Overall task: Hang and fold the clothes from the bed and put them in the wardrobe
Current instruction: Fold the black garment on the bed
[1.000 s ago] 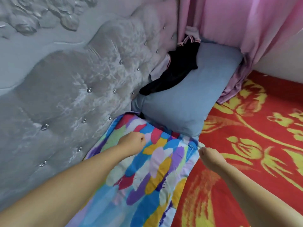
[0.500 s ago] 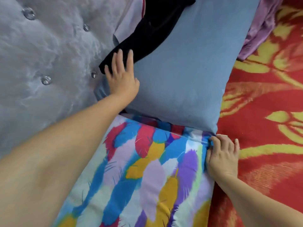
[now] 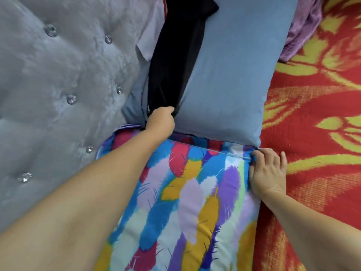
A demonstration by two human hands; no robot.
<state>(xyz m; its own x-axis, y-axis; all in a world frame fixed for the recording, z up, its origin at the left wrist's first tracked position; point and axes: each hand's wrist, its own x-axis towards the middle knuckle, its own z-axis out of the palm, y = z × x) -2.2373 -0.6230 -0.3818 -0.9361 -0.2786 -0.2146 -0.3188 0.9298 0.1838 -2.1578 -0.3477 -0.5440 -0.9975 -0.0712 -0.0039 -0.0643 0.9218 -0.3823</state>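
A black garment (image 3: 175,61) lies draped over the left part of a blue pillow (image 3: 230,75) against the headboard. My left hand (image 3: 161,119) grips the garment's lower end in a fist. A white garment with a red trim (image 3: 152,38) peeks out beside it, mostly hidden. My right hand (image 3: 268,172) rests on the right corner of the multicoloured feather-print pillow (image 3: 185,202), its fingers spread over the edge.
A grey tufted headboard (image 3: 64,79) with shiny buttons fills the left. A red and yellow patterned bedspread (image 3: 316,118) covers the right. A purple curtain's end (image 3: 304,26) hangs at the top right.
My left hand, flat and open on the blue pillow half a second ago, has closed around the black garment's lower end. The right hand has stayed on the feather-print pillow's corner.
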